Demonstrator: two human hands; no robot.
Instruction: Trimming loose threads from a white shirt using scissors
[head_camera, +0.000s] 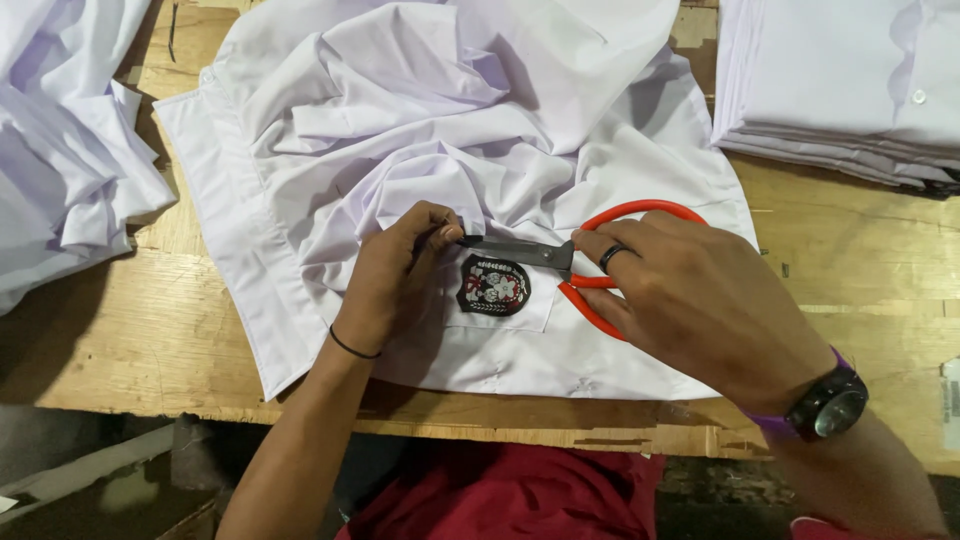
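Wooden table (140, 330): right hand (690, 300) grips scissors (560, 258), left hand (395, 275) pinches shirt (400, 130).

1. Single head-worn view, looking steeply down over the wooden table (130, 340).
2. Faces away from the wearer; the table's near edge crosses the lower frame.
3. Close range: left and right edges fall outside view.

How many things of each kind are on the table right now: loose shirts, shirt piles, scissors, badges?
Loose shirt being worked on: 1
Shirt piles: 2, a folded stack at the top right and a loose heap at the left
Scissors: 1, red handles, in the right hand
Badge: 1, on the shirt pocket, beside the left hand
Total: 5
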